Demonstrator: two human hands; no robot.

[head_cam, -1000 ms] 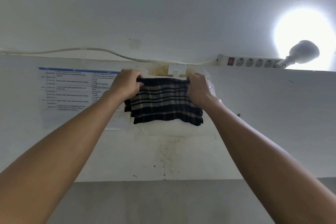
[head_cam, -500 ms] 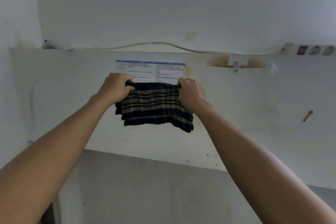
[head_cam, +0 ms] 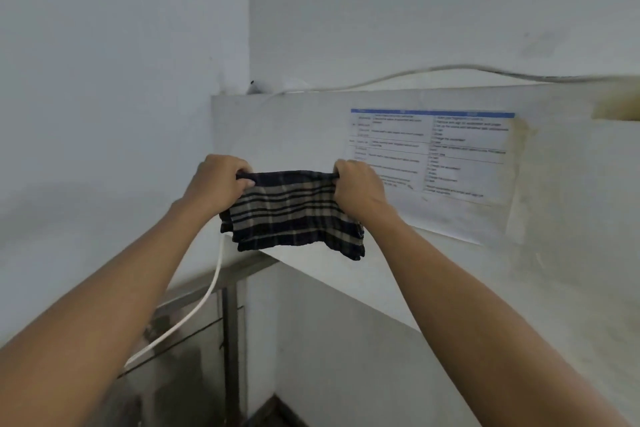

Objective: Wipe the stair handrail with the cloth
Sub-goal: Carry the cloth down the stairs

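A dark plaid cloth [head_cam: 294, 215] with beige stripes hangs stretched between both hands in front of a white wall. My left hand [head_cam: 218, 182] grips its top left corner and my right hand [head_cam: 358, 187] grips its top right corner, both at arm's length. No stair handrail can be made out in this view.
A printed sheet [head_cam: 450, 156] is stuck to the white beam [head_cam: 294, 121] behind the cloth. A white cable [head_cam: 415, 74] runs along the beam's top, and another white cable [head_cam: 194, 308] hangs down at the left. A metal-framed door or window [head_cam: 207, 340] sits below in the corner.
The view has swung left and slightly down. The power strip and lamp have gone out of sight, and the wall corner and metal frame have appeared. Both hands still hold the cloth.
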